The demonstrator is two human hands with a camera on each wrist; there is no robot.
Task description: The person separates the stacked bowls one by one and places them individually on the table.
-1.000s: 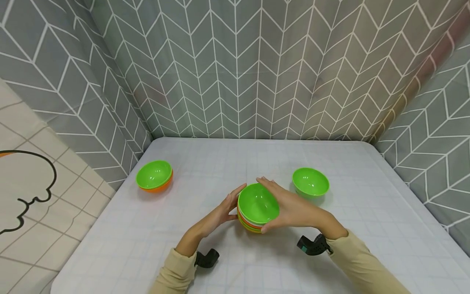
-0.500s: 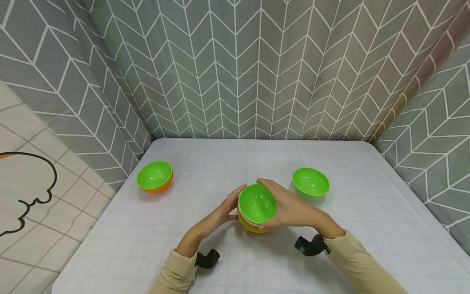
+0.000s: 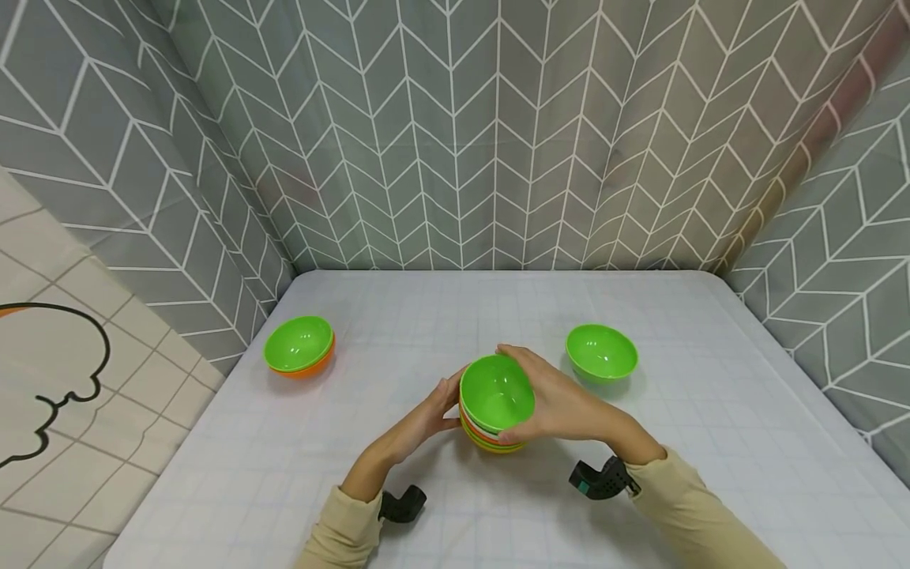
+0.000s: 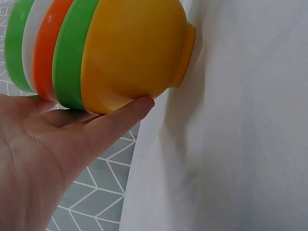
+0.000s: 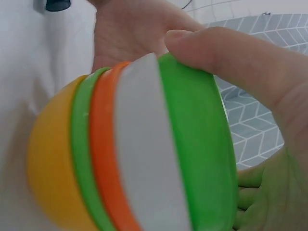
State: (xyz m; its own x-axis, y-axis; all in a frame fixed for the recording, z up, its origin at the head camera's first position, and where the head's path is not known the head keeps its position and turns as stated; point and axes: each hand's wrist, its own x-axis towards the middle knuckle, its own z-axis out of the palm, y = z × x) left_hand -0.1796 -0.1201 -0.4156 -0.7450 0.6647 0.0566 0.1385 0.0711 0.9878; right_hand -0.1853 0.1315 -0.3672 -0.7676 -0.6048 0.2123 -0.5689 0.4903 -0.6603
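Left hand spread, its fingers lying straight against the left side of the bowl stack; right hand pinching the top green bowl across its sides, thumb nearest me. Reading rightward from the desk's left edge, I first see a nested pair, green in orange, toward the far left corner. Next is the stack, about midway between the left and right edges and well apart from the far edge. From the base up I count a yellow bowl, a lower green bowl, an orange bowl, a white bowl and the top green one. I'd judge them light, fairly stiff plastic, unlikely to break, though those glossy walls may slide under fingertips and nested bowls could cling together. For the top one I'd take opposite sides just under the rim; to steady the rest, I'd brace the yellow bowl low, near its foot. Right of the hands, toward the far right corner, sits a single green bowl.
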